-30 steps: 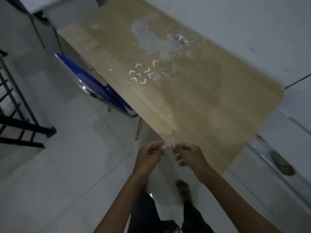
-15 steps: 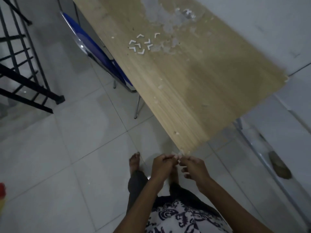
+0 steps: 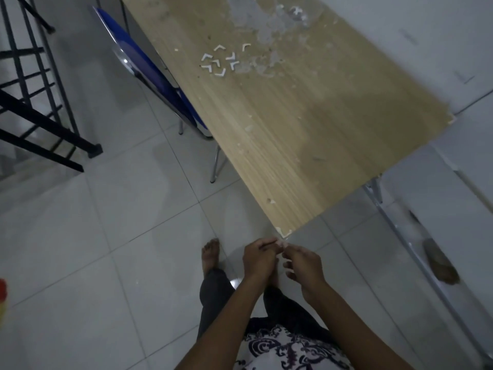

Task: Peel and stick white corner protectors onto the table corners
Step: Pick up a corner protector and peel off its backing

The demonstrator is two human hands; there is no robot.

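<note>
A small white corner protector (image 3: 283, 244), mostly hidden, sits pinched between the fingertips of the left hand (image 3: 260, 259) and right hand (image 3: 304, 265), just below the wooden table's (image 3: 306, 134) near corner (image 3: 284, 232). More white protectors (image 3: 218, 61) lie scattered mid-table. Open tiled floor (image 3: 106, 222) spreads leftward; a blue chair (image 3: 152, 76) flanks the table's left edge.

Dim, flat light on my feed; colours muted and grainy. Small glare spot on floor tile (image 3: 234, 283) by my leg. Soft shadow across worktop (image 3: 306, 134). Wide-angle bending at edges, slight softness throughout.
</note>
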